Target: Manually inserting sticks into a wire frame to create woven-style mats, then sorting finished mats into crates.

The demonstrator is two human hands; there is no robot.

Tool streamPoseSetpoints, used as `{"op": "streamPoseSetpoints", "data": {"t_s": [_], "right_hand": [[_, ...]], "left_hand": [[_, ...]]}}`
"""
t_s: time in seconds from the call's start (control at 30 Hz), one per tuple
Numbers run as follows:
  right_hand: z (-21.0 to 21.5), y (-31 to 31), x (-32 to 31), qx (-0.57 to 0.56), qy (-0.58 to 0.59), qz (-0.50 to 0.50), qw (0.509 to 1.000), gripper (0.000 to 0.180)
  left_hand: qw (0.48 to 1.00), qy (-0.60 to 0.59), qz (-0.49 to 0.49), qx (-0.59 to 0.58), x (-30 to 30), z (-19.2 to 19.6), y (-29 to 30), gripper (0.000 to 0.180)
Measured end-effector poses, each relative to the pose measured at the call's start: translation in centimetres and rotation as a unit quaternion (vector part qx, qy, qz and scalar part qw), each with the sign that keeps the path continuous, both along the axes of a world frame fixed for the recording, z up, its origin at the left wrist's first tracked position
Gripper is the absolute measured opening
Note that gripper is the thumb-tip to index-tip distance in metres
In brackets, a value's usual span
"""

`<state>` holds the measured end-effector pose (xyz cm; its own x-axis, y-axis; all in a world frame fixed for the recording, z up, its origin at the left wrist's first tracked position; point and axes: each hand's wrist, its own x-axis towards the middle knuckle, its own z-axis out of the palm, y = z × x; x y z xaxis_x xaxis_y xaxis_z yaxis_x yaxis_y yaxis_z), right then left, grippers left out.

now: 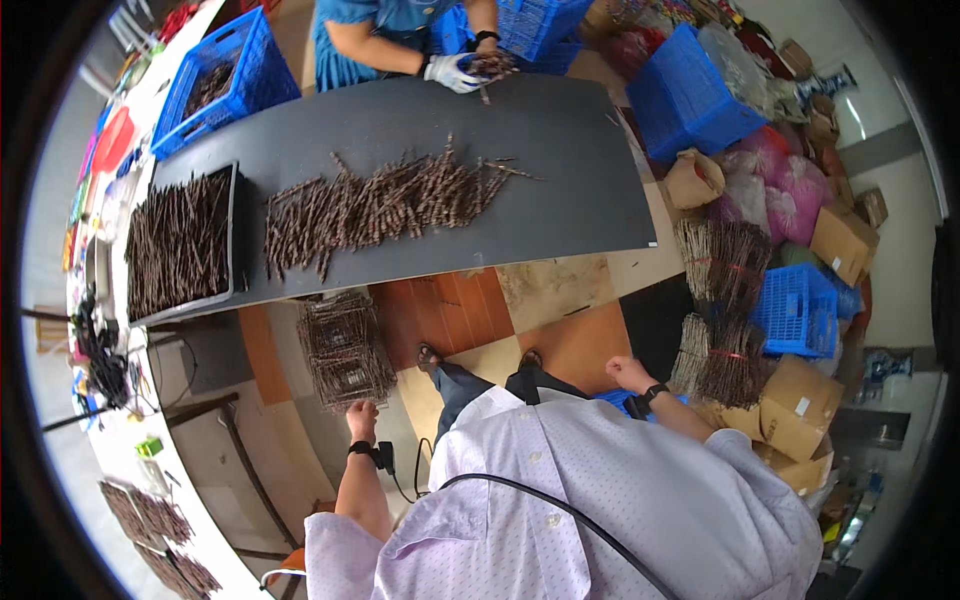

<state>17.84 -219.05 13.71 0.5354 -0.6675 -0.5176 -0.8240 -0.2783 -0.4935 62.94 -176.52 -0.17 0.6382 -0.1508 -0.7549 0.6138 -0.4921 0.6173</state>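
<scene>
My left hand (362, 421) hangs low with its fingers curled, nothing showing in it. It is nearest to bundled brown sticks (345, 350) stacked below the table's near edge. My right hand (630, 374) is held out on the other side, closed in a loose fist, with no object visible in it. Across the dark grey table (560, 180) lies a loose heap of thin, brown, banded sticks (390, 205). More of these sticks fill a tray (236, 230) at the table's left end. Neither hand touches the table.
Across the table a co-worker's gloved hand (452, 73) and bare hand gather a stick bunch (490, 66). Blue crates (225, 90) stand at the far left and right. Tied stick bundles (725, 270), cardboard boxes (800, 405) and bags crowd the right. A black cable (560, 508) crosses my shirt.
</scene>
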Motion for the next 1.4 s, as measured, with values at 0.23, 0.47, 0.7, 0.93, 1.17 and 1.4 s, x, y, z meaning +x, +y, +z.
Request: {"op": "streamPoseSetpoints", "data": {"t_s": [0.23, 0.47, 0.7, 0.93, 1.17, 1.4], "right_hand": [[-5.9, -1.0, -15.1, 0.112, 0.023, -0.181, 0.977, 0.018], [-9.4, -2.8, -29.0, 0.045, 0.034, -0.170, 0.984, 0.019], [-10.7, -0.1, -35.4, 0.209, -0.172, -0.517, 0.812, 0.009], [-13.1, 4.3, -40.4, 0.178, -0.178, -0.528, 0.811, 0.006], [-8.9, -1.9, -43.9, 0.228, -0.150, -0.618, 0.737, 0.010], [-1.0, -13.3, -48.1, 0.235, -0.165, -0.677, 0.678, 0.014]], "left_hand": [[0.991, -0.007, -0.129, 0.029, -6.3, 0.0, -7.4, 0.022], [0.883, -0.243, -0.402, 0.003, -13.1, 1.4, -23.1, 0.022], [0.696, -0.473, -0.531, -0.101, -22.2, 10.0, -48.1, 0.018], [0.732, -0.451, -0.509, -0.041, -27.6, 11.1, -66.8, 0.044], [0.686, -0.511, -0.518, -0.016, -25.0, 7.5, -79.4, 0.017], [0.648, -0.658, -0.368, 0.111, -16.8, 4.5, -95.8, 0.004]]}}
